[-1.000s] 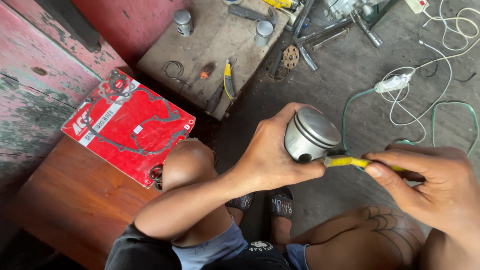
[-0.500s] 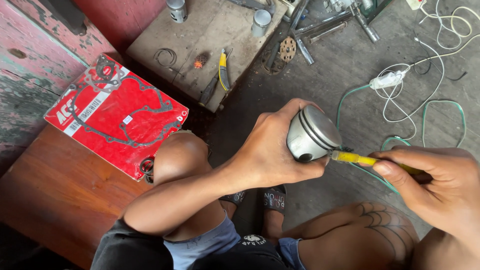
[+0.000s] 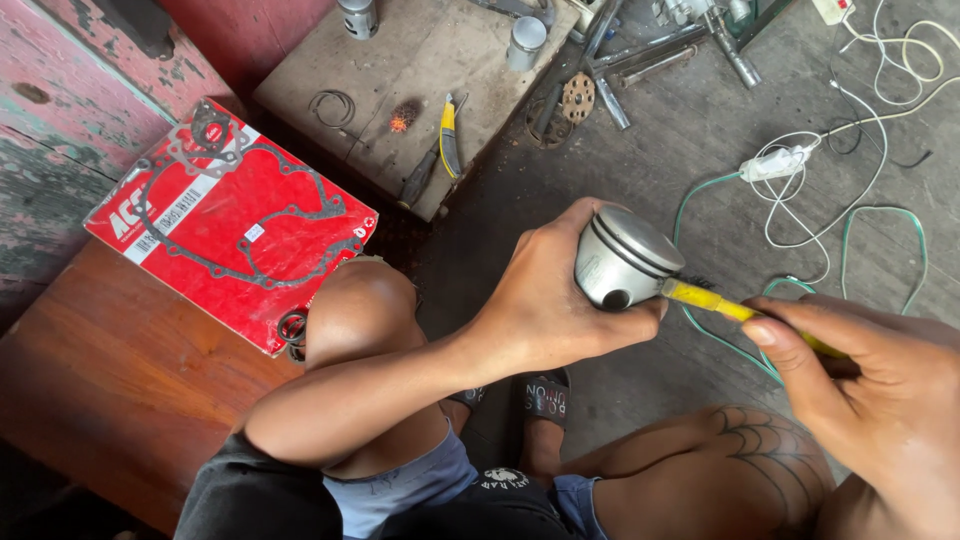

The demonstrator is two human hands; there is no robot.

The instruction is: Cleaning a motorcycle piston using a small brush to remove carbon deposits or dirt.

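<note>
Left hand [image 3: 545, 300] clasping metal piston [image 3: 622, 262], now turned crown-up; right hand [image 3: 880, 400] gripping yellow-handled brush [image 3: 720, 303] against its side.

Open concrete floor [image 3: 640, 150] at 12 o'clock of the piston [image 3: 625, 258], bare up to the scattered metal tools [image 3: 600, 80]. Blocked at 2 to 4 o'clock by looped white and green cables [image 3: 800, 200]. Hemmed at 6 o'clock by knees and sandals [image 3: 545, 400]. At 10 o'clock, low worktop [image 3: 420, 90] carrying pliers [image 3: 450, 135]; further left, red gasket pack [image 3: 230, 220].
</note>
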